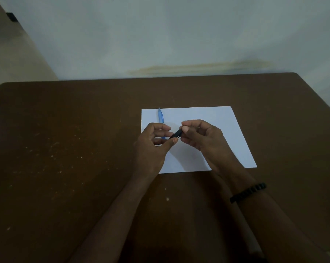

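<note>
Both hands pinch the black pen (176, 134) over the white sheet (226, 133), left hand (152, 147) low end, right hand (200, 135) upper end (cap, probably), so pull straight along its axis, clear of the blue pen (161, 116) far-left.

A slim black pen (176, 134) is held in the air, just above a white sheet of paper (226, 130). It is tilted, its lower end toward the left and its upper end toward the right. The lower end is pinched by the left hand (153, 147), the upper end by the right hand (202, 135). Only a short dark stretch is seen between the fingertips; the rest is hidden.
</note>
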